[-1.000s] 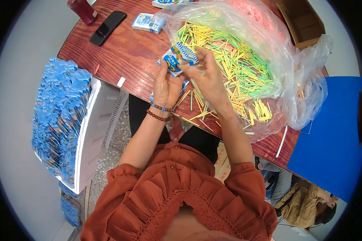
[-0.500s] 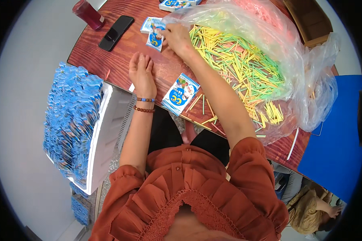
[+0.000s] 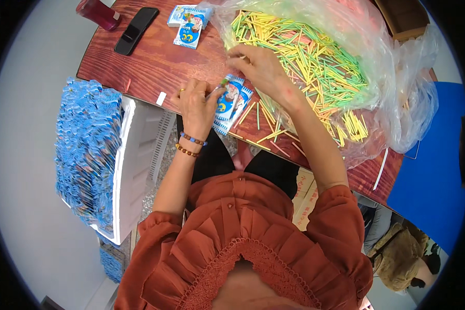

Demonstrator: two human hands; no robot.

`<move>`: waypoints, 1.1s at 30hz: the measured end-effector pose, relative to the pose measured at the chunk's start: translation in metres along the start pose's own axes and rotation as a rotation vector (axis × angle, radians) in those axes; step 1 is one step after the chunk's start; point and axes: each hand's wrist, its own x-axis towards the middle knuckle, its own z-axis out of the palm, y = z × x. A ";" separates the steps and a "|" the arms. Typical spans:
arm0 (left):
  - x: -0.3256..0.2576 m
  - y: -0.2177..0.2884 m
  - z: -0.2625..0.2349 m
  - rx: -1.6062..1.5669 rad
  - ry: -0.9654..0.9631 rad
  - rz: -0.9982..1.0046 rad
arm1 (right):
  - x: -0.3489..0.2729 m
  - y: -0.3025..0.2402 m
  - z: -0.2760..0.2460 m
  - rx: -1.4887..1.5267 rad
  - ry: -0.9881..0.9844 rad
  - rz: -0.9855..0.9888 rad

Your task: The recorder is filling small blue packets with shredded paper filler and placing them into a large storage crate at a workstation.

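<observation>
My left hand (image 3: 195,106), with beaded bracelets at the wrist, is closed at the near table edge. Its thumb and fingers pinch the side of a blue-and-white packet (image 3: 225,103), which overlaps a similar packet under it. Just beyond, my right hand (image 3: 263,72) hovers with fingers bent and thumb apart, nothing visible in it. Beside it lies a heap of thin yellow, green and pink sticks (image 3: 315,67) on a clear plastic bag (image 3: 377,98). Farther back, a small packet (image 3: 188,33) leans across another packet (image 3: 178,14).
A black phone (image 3: 136,31) and a red-capped jar (image 3: 101,14) stand at the back left. Left of the table, a white foam box (image 3: 120,170) is filled with blue packets (image 3: 90,155). A blue board (image 3: 426,175) is at right, where another person sits (image 3: 398,258).
My right hand has drawn back from the far packets toward the near side. My left hand has turned over and gripped a packet at the table edge, where two now overlap.
</observation>
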 end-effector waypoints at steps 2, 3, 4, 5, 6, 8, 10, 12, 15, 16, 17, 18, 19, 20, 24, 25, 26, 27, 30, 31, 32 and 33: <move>0.001 -0.001 0.000 -0.006 0.035 0.024 | -0.010 0.004 0.002 -0.041 -0.022 -0.003; 0.003 -0.001 0.000 -0.019 0.074 0.047 | -0.013 0.006 0.004 -0.050 0.007 -0.046; 0.003 -0.001 0.000 -0.017 0.073 0.056 | -0.016 0.008 0.007 -0.059 0.036 -0.090; 0.004 -0.002 0.000 -0.043 0.084 0.092 | -0.017 0.010 0.011 0.028 0.046 -0.063; 0.005 0.000 -0.002 -0.070 0.092 0.126 | -0.017 0.008 0.011 0.030 0.054 -0.064; 0.007 0.007 -0.007 -0.056 0.139 0.134 | -0.015 0.004 0.007 -0.102 -0.094 -0.035; 0.011 0.013 -0.014 -0.040 0.190 0.136 | -0.017 0.001 0.003 0.138 -0.072 0.016; 0.014 0.013 -0.018 -0.906 -0.013 -0.325 | -0.022 -0.001 -0.004 0.494 -0.063 0.120; 0.015 0.014 -0.013 -1.179 -0.040 -0.394 | -0.031 0.001 -0.001 0.696 -0.048 0.148; 0.015 0.016 -0.011 -1.345 -0.040 -0.460 | -0.034 0.004 -0.001 0.719 -0.056 0.161; 0.014 0.017 -0.010 -1.348 -0.047 -0.461 | -0.036 0.006 -0.001 0.736 -0.063 0.155; 0.014 0.018 -0.009 -1.366 -0.060 -0.440 | -0.039 0.004 -0.003 0.736 -0.059 0.159; 0.013 0.019 -0.009 -1.384 -0.072 -0.420 | -0.042 0.002 -0.006 0.680 -0.051 0.154; 0.011 0.023 -0.007 -1.386 -0.076 -0.422 | -0.045 0.000 -0.008 0.625 -0.044 0.149; 0.006 0.039 -0.004 -1.501 -0.089 -0.575 | -0.055 -0.001 -0.006 0.624 0.112 0.129; 0.004 0.040 -0.004 -1.502 -0.114 -0.601 | -0.057 0.001 -0.005 0.625 0.112 0.131; 0.003 0.041 -0.002 -1.501 -0.115 -0.603 | -0.059 0.004 -0.004 0.615 0.131 0.119; 0.002 0.042 0.003 -1.440 -0.051 -0.566 | -0.060 0.006 -0.004 0.603 0.151 0.106; 0.000 0.040 0.009 -1.433 0.009 -0.518 | -0.062 0.010 -0.003 0.665 0.152 0.134; 0.000 0.040 0.010 -1.487 0.006 -0.507 | -0.064 0.008 -0.006 0.665 0.153 0.134; -0.001 0.040 0.010 -1.488 0.004 -0.506 | -0.066 0.004 -0.011 0.614 0.149 0.162; -0.001 0.043 0.007 -1.521 -0.015 -0.565 | -0.067 -0.001 -0.015 0.564 0.145 0.189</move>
